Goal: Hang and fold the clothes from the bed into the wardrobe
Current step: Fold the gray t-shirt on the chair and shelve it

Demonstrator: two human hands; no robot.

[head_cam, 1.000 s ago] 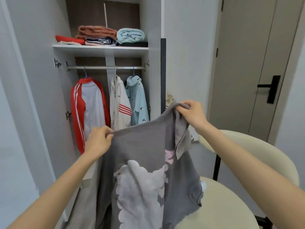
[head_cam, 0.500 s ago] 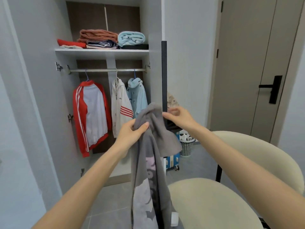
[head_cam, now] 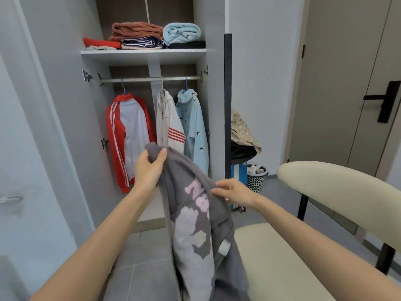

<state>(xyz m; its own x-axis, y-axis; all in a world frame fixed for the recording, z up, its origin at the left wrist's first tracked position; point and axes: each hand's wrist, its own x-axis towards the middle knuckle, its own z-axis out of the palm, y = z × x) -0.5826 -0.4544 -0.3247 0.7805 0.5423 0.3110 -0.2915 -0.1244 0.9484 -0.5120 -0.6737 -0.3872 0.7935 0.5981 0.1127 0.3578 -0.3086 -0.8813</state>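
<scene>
Two hands, one garment, listed from the wearer outward.

Item 1: grey sweatshirt (head_cam: 195,224), pale cloud print and pink lettering; a second ago it was stretched flat between both hands, now it is gathered lengthwise and hangs in a narrow drape just in front of the chair seat; its lower end runs out of view at the bottom.

Item 2: left hand (head_cam: 149,168), raised; thumb and fingers curled round the bunched top of the sweatshirt, carrying its weight.

Item 3: right hand (head_cam: 234,191); it has let go of the top corner and dropped lower, and its fingertips now pinch a fold of the cloth beside the lettering.

Item 4: cream chair (head_cam: 271,257), to the right, seat just beside the hanging cloth; contact cannot be told.

Item 5: wardrobe, open; rail (head_cam: 149,79) bearing a red-and-white jacket (head_cam: 130,135), a white hooded jacket (head_cam: 169,127) and a light-blue garment (head_cam: 193,127); shelf (head_cam: 143,54) above, holding folded stacks (head_cam: 138,34).

Item 6: basket (head_cam: 257,177) on the floor, right of the wardrobe; closed door (head_cam: 347,83) beyond.

Assessment: the shift from spread to doubled suggests folding is under way; no hanger is in either hand, so the shelf looks likelier than the rail; the sweatshirt is not yet in the wardrobe.
</scene>
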